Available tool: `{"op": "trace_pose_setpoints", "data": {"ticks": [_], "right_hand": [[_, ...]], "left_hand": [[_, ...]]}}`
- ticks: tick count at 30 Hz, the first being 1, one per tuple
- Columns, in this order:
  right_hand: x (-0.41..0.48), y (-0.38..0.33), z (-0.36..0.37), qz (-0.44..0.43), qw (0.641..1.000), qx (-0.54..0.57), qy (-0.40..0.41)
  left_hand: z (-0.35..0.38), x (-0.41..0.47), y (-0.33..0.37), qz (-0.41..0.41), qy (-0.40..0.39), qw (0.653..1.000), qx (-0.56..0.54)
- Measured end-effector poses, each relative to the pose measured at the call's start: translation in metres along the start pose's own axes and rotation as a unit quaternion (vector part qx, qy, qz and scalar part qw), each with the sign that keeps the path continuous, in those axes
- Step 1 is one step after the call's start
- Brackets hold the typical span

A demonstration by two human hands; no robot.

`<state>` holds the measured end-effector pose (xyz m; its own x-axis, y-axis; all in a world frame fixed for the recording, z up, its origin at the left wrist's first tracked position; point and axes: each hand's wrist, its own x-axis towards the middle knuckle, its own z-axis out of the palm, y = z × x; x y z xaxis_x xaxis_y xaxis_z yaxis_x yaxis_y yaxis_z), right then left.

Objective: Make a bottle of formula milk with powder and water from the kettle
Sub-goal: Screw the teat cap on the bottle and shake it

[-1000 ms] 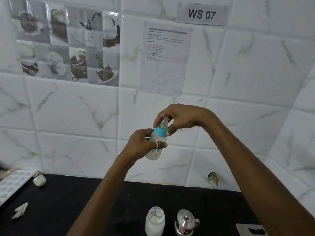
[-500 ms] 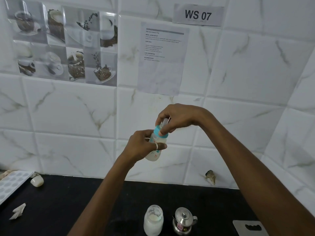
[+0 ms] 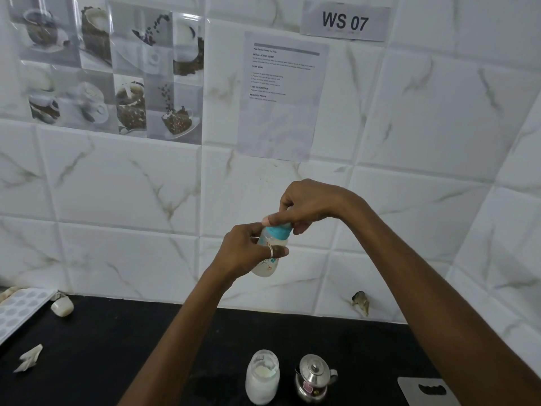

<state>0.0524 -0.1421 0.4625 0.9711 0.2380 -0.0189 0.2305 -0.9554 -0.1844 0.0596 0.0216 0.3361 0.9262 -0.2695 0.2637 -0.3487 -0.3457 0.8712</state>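
A small baby bottle (image 3: 268, 266) with a blue screw collar (image 3: 279, 231) and milky liquid is held up in front of the tiled wall. My left hand (image 3: 246, 253) grips the bottle's body, a ring on one finger. From above, my right hand (image 3: 304, 208) grips the collar and covers the teat. Down on the black counter stand a glass jar of white powder (image 3: 262, 379) and a small steel kettle (image 3: 314, 378) with its lid on.
The black counter (image 3: 117, 347) runs along a white marble-tiled wall. At the left lie a white dotted tray (image 3: 17, 309), a small white cap (image 3: 62, 306) and a crumpled paper scrap (image 3: 29, 357). A flat metal plate (image 3: 426, 391) lies at the right.
My right hand has closed lower over the teat and collar, with its thumb moving round to the left. The bottle stays in my left hand's grip.
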Motion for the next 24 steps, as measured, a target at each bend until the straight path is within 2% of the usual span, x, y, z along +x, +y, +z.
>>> {"op": "trace_pose_setpoints", "data": {"ticks": [3, 7, 14, 19, 24], "right_hand": [[-0.005, 0.001, -0.004, -0.037, 0.999, 0.029, -0.020], [-0.007, 0.002, -0.004, -0.098, 0.994, 0.001, -0.037], [0.001, 0.005, 0.007, -0.046, 0.999, 0.011, -0.011], [0.007, 0.005, 0.018, 0.004, 0.997, -0.069, 0.026], [-0.005, 0.007, 0.011, -0.049, 0.999, 0.020, -0.005]], "left_hand": [[0.001, 0.003, -0.003, 0.003, -0.003, 1.000, 0.000], [0.002, 0.005, -0.006, -0.002, -0.007, 1.000, 0.003], [0.007, 0.006, -0.011, 0.001, -0.009, 1.000, -0.002], [0.010, 0.006, -0.010, -0.001, -0.011, 1.000, -0.014], [0.009, 0.009, -0.011, 0.004, -0.011, 1.000, -0.014]]}}
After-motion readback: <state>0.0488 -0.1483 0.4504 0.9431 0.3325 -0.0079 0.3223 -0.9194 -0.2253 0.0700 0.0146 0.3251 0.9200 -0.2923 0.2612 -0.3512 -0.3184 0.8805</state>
